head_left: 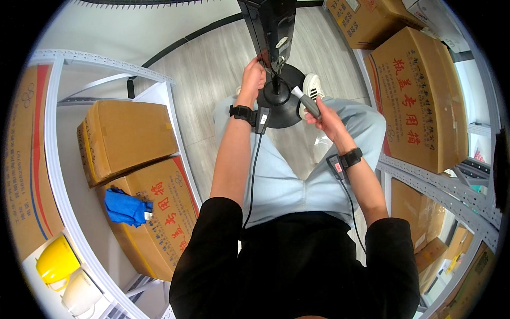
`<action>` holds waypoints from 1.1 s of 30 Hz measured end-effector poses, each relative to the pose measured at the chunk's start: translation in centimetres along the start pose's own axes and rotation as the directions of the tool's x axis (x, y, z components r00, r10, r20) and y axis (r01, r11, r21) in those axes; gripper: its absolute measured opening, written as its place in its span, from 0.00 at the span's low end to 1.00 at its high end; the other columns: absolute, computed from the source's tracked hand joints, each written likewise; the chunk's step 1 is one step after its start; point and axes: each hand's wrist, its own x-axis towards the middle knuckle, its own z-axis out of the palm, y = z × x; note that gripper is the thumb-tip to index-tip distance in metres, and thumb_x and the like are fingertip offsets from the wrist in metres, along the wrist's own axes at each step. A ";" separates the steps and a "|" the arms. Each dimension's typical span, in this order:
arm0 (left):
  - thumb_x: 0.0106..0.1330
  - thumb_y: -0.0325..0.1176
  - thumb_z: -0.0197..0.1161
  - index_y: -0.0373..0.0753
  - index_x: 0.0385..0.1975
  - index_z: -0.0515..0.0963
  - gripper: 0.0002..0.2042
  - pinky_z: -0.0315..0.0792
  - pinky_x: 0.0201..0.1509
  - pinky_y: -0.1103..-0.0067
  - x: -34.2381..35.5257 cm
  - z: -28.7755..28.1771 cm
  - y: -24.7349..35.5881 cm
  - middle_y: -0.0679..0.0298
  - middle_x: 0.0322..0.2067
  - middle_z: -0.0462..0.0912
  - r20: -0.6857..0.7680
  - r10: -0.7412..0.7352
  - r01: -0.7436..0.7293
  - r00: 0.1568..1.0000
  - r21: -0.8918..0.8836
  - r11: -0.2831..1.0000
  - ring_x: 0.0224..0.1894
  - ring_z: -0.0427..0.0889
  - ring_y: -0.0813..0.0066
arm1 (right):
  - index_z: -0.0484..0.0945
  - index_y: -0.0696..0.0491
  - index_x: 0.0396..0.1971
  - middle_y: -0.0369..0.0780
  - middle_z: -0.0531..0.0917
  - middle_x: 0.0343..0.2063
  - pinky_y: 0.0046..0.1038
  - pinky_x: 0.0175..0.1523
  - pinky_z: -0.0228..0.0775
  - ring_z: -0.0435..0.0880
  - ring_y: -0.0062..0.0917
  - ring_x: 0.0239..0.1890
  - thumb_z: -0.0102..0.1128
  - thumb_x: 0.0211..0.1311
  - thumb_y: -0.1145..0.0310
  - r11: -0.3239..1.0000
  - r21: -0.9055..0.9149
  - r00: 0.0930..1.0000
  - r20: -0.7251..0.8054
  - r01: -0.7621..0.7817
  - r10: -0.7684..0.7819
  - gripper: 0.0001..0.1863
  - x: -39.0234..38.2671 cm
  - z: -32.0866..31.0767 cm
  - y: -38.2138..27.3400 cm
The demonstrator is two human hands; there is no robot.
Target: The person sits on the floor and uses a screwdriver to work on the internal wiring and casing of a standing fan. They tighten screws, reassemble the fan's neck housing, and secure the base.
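A black standing fan (270, 32) rises in front of me on a round black base (284, 114) between my feet. My left hand (253, 80) is closed at the left edge of its glossy column, and its fingertips are partly hidden there. In my right hand (328, 121) is a small brush (309, 105) with a grey handle and a pale, flared tip. The brush points up and left toward the fan's pole, just above the base and apart from it. A thin black cable curls close to the pole.
Shelving with cardboard boxes flanks me, a left box (135, 135) and a right box (404, 98) among them. A blue cloth (126, 206) lies on a lower left box. Yellow (57, 259) and white (82, 292) cups stand lower left. Cables run from both wrist straps.
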 end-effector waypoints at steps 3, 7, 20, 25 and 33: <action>0.61 0.24 0.43 0.43 0.57 0.70 0.23 0.46 0.12 0.83 0.1 -0.1 -0.1 0.75 0.12 0.56 -0.002 -0.011 0.011 1.000 -0.004 1.000 0.10 0.53 0.86 | 0.73 0.58 0.52 0.36 0.82 0.37 0.14 0.27 0.65 0.85 0.17 0.31 0.61 0.68 0.53 0.992 -0.096 0.995 -0.033 0.086 -0.090 0.24 0.0 1.0 0.5; 0.61 0.24 0.43 0.44 0.55 0.71 0.22 0.45 0.12 0.83 0.5 -0.7 -0.5 0.75 0.12 0.56 -0.003 -0.010 0.010 1.000 -0.004 1.000 0.10 0.52 0.86 | 0.73 0.58 0.53 0.35 0.81 0.38 0.13 0.27 0.62 0.82 0.15 0.29 0.59 0.69 0.50 0.958 -0.172 0.943 -0.208 0.228 -0.261 0.26 -0.7 2.8 0.6; 0.59 0.24 0.43 0.44 0.56 0.70 0.23 0.46 0.12 0.83 0.1 -0.3 -0.9 0.76 0.12 0.56 -0.006 0.011 -0.011 1.000 0.027 1.000 0.10 0.52 0.86 | 0.75 0.59 0.48 0.38 0.84 0.32 0.15 0.25 0.62 0.84 0.16 0.29 0.61 0.67 0.48 0.968 -0.157 0.968 -0.129 0.193 -0.214 0.26 -1.1 1.6 0.8; 0.60 0.24 0.43 0.44 0.55 0.70 0.22 0.46 0.12 0.83 0.0 -0.2 -0.9 0.76 0.12 0.57 -0.022 0.020 -0.020 1.000 0.022 1.000 0.10 0.53 0.86 | 0.66 0.58 0.54 0.38 0.83 0.29 0.16 0.25 0.63 0.83 0.16 0.29 0.69 0.63 0.58 0.995 0.098 0.996 -0.080 -0.018 0.026 0.29 -0.6 1.0 0.5; 0.59 0.25 0.43 0.40 0.64 0.66 0.28 0.46 0.13 0.84 -0.2 -0.3 -0.8 0.77 0.13 0.58 0.035 0.022 -0.023 0.999 0.020 1.000 0.11 0.52 0.88 | 0.76 0.56 0.43 0.32 0.78 0.24 0.16 0.25 0.61 0.77 0.13 0.24 0.58 0.67 0.43 0.940 -0.272 0.938 -0.219 0.205 -0.268 0.27 -1.2 2.1 1.4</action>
